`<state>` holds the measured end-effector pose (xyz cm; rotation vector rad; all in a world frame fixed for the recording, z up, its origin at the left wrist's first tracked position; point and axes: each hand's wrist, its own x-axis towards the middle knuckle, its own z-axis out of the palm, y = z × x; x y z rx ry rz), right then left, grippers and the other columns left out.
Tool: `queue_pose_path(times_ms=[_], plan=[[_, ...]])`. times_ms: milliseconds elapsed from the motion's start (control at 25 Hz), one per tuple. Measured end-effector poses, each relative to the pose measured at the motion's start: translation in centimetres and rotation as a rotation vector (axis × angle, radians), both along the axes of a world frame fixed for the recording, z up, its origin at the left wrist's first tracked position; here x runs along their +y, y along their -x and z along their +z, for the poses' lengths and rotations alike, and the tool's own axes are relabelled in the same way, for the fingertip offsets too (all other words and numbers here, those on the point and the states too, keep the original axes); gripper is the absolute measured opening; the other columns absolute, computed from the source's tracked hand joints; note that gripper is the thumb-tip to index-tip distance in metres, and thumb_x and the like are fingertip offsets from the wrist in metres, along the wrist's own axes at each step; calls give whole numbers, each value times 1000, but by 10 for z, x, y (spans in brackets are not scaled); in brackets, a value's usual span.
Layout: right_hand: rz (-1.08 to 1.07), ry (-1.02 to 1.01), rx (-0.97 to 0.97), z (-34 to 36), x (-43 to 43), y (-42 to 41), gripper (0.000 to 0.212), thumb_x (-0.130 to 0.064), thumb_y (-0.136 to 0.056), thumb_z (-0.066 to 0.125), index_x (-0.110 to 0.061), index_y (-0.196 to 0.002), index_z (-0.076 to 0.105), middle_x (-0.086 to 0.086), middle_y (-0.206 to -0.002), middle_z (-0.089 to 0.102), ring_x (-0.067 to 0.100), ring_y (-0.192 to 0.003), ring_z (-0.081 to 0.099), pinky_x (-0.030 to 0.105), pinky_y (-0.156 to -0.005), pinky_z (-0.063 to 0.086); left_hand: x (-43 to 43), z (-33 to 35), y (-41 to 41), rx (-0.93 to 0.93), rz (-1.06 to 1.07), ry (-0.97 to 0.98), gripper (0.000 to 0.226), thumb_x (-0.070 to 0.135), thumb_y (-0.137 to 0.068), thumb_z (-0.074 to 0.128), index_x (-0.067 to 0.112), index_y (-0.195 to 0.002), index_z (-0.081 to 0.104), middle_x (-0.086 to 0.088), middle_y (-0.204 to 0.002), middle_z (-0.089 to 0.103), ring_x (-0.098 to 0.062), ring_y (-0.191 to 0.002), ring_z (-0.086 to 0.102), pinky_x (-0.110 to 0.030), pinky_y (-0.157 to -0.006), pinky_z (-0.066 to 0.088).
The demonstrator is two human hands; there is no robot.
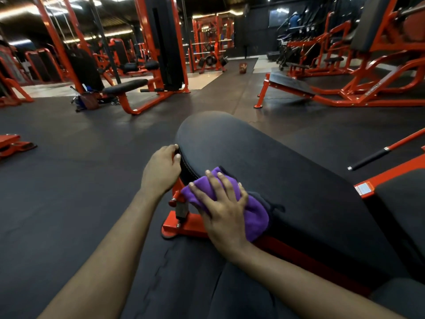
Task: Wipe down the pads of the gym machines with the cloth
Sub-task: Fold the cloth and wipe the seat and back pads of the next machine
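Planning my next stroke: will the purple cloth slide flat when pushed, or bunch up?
Probably floppy: the purple cloth drapes off the black pad, creased under the right hand. Likely bunches if pushed from one side; the spread fingers should help.

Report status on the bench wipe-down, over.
Left hand grips the bench pad edge. Right hand flat on the purple cloth, pressing it to the pad's near side. Nothing on the pad ahead of the cloth.

The surface (264,157) lies bare toward its rounded far end; the floor (80,180) off its left edge is open. An orange frame foot (184,227) blocks under the near-left corner, a black-gripped bar (371,158) off the right edge.
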<state>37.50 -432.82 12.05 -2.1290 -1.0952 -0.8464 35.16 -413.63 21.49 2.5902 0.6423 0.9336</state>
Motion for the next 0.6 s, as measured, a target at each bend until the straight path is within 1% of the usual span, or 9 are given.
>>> queue_pose_path(times_ms=[80, 160, 240, 320, 360, 440, 520, 560, 600], plan=[[-105, 29, -119, -15, 13, -5, 46, -46, -99, 51, -49, -144, 48, -1, -161, 38, 25, -147, 33, 57, -112, 23, -14, -5, -1, -106, -11, -49, 31, 11, -97, 50, 6, -124, 63, -14, -128, 63, -31, -122, 55, -40, -102, 44], [-235, 20, -195, -46, 0, -19, 59, -40, -96, 62, -52, -149, 39, -1, -164, 32, 23, -150, 29, 57, -112, 25, -34, -13, -6, -179, -92, -75, 34, 11, -96, 48, 5, -125, 64, -11, -138, 58, -26, -133, 48, -35, -113, 36], [-329, 11, -206, -88, -32, -27, 70, -39, -93, 64, -54, -152, 30, 0, -165, 26, 24, -149, 27, 59, -112, 26, -49, -21, -14, -176, -177, -133, 35, 15, -94, 46, 8, -122, 67, -7, -143, 56, -24, -139, 43, -39, -120, 28], [-398, -34, -145, -121, -74, -33, 71, -38, -91, 56, -54, -153, 24, 2, -164, 21, 27, -147, 27, 63, -110, 27, -60, -28, -17, -139, -197, -204, 34, 17, -95, 44, 14, -118, 69, -1, -141, 59, -21, -141, 41, -44, -123, 19], [-423, -77, -86, -132, -89, -36, 71, -36, -90, 55, -55, -151, 25, 3, -163, 21, 30, -145, 28, 65, -109, 27, -63, -30, -18, -122, -184, -229, 35, 17, -95, 43, 16, -117, 69, 1, -139, 60, -21, -141, 40, -45, -124, 16], [-494, -213, 55, -130, -93, -37, 68, -31, -88, 59, -51, -147, 33, 6, -160, 31, 33, -143, 33, 66, -108, 29, -65, -30, -20, -82, -158, -267, 37, 15, -92, 41, 17, -117, 68, 2, -138, 60, -21, -141, 40, -47, -123, 16], [-521, -401, 160, -94, -61, -32, 61, -29, -87, 62, -45, -144, 44, 6, -154, 43, 32, -140, 39, 64, -109, 29, -66, -27, -21, -55, -133, -287, 38, 11, -88, 42, 16, -115, 69, 0, -136, 62, -23, -138, 43, -48, -122, 18], [-466, -459, 165, -70, -39, -29, 54, -32, -90, 60, -42, -142, 48, 5, -152, 47, 30, -139, 42, 62, -111, 28, -68, -24, -22, -55, -124, -298, 38, 10, -86, 43, 13, -113, 70, -3, -132, 65, -25, -135, 47, -48, -122, 20], [-409, -470, 148, -48, -18, -26, 48, -38, -94, 56, -41, -142, 49, 4, -150, 49, 28, -139, 43, 60, -112, 27, -71, -22, -24, -60, -120, -312, 38, 9, -83, 44, 11, -109, 71, -5, -127, 68, -27, -131, 51, -47, -122, 22]])
